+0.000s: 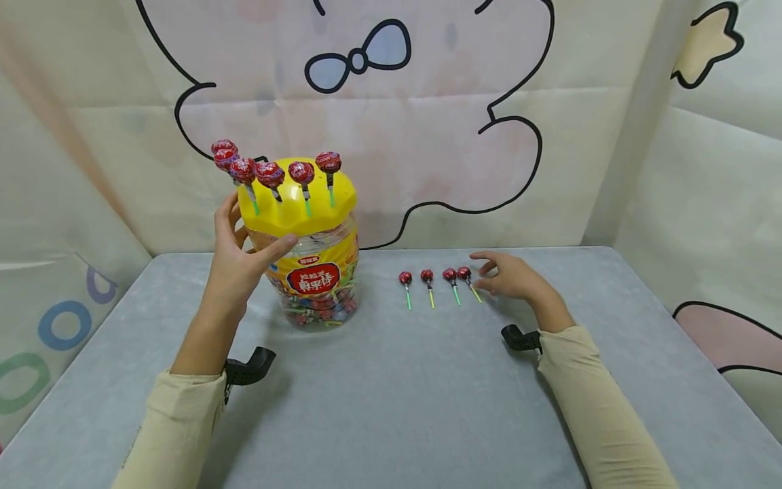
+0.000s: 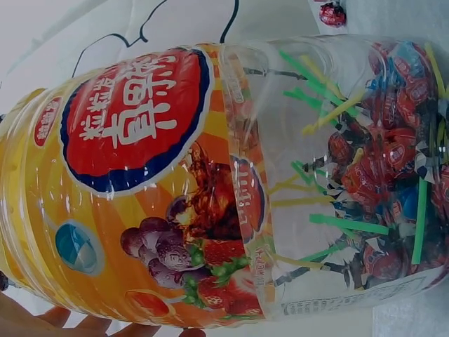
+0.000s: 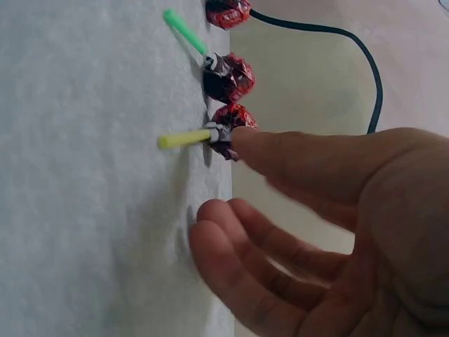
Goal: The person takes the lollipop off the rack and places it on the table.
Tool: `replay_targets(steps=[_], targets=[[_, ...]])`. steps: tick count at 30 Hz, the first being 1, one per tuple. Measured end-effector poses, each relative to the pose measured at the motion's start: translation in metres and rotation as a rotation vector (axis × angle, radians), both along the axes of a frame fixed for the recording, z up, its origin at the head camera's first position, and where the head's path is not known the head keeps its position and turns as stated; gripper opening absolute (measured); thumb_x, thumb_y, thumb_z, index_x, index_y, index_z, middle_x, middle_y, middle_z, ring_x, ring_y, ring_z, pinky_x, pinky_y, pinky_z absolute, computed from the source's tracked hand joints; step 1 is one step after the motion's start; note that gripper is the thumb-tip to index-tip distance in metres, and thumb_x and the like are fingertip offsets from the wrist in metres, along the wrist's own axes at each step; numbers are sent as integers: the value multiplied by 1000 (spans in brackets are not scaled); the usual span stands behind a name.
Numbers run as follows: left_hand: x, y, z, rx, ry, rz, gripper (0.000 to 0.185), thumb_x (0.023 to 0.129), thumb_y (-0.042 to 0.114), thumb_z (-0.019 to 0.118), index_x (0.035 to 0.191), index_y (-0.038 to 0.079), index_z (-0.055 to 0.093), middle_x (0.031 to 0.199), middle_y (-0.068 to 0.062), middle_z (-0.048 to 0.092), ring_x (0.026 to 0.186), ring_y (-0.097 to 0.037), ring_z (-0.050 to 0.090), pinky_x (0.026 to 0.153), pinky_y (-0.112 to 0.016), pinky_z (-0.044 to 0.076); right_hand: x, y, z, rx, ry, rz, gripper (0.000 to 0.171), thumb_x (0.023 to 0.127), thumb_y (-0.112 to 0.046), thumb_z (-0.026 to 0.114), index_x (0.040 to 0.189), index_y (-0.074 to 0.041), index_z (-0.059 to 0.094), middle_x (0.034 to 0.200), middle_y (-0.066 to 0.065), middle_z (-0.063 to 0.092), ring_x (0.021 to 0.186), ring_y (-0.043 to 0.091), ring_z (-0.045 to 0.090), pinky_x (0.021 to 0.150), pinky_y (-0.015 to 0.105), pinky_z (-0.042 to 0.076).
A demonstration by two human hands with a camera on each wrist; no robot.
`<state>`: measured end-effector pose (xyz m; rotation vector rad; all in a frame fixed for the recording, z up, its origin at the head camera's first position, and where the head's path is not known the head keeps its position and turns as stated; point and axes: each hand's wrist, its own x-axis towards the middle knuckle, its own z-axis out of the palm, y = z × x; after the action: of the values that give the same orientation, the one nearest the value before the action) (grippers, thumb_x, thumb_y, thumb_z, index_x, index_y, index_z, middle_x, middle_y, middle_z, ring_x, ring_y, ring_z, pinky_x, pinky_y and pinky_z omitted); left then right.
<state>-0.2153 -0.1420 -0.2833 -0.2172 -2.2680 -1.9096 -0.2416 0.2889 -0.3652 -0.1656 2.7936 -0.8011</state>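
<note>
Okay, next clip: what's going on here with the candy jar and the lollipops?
A person sits at a grey table. Their left hand grips the yellow lid of a clear lollipop jar; six lollipops stand stuck in the lid. Four more lollipops lie in a row on the table to the jar's right. The right hand hovers open beside that row, a fingertip right at the nearest lollipop, not gripping it.

right hand (image 3: 337,232), fingers (image 3: 280,151) beside lollipop (image 3: 228,130)
</note>
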Motion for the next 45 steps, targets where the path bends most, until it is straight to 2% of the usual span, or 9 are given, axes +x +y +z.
replay_targets(steps=[7,12,15,21,28,33,38,42,45], targets=[[-1,-1,0,-11,8,-3,97,88,27,76,156,34,6,163,1,13,147,-30,21,117,-64,30,-7,-11,-8,24,77,50,46,95,-15,64,140,-8,54,126,24,64,94,26,70,76,36,54],[-1,-1,-1,-3,1,-8,97,89,26,76,156,34,6,163,1,12,146,-30,22,116,-63,31,-7,-15,-12,44,110,-41,34,95,-15,63,127,-7,61,121,22,67,102,34,65,80,42,52],[-1,-1,-1,-1,4,-6,97,89,25,76,156,34,7,163,1,12,146,-30,23,116,-63,32,-7,-12,-11,53,114,-77,32,94,-17,63,125,-8,62,119,21,67,105,35,62,78,40,51],[-2,0,-1,-7,14,-3,97,88,26,76,155,34,7,163,1,12,146,-30,22,116,-65,31,-6,-8,-10,62,112,-81,32,94,-17,64,124,-7,61,119,23,66,104,35,61,78,40,50],[-5,-3,-3,6,29,-15,96,89,23,76,154,34,6,162,1,10,146,-31,22,117,-65,28,-3,-8,-10,45,94,-71,42,96,-19,62,135,-7,54,128,23,63,114,39,60,87,48,51],[-7,-10,-5,49,40,-65,94,90,18,73,154,33,6,161,-2,10,148,-33,19,119,-66,22,6,-14,8,23,162,-45,45,98,-21,60,141,-8,51,133,23,60,117,40,60,91,52,51],[-12,-17,-4,84,84,-172,89,92,16,70,155,32,8,161,-4,14,148,-30,22,120,-66,19,21,-47,42,-92,253,45,45,99,-23,61,141,-15,52,135,16,61,114,33,64,89,49,55],[-20,-21,-2,114,131,-259,84,93,20,69,155,30,13,159,-3,23,141,-23,31,121,-63,20,30,-96,69,-269,295,140,48,99,-30,62,144,-23,49,138,6,58,118,27,63,93,47,56],[-27,-24,-2,122,145,-309,82,93,24,70,154,28,15,155,-2,31,134,-20,38,120,-54,29,34,-136,81,-452,268,206,57,98,-33,63,150,-30,39,148,3,48,127,25,58,101,48,53]])
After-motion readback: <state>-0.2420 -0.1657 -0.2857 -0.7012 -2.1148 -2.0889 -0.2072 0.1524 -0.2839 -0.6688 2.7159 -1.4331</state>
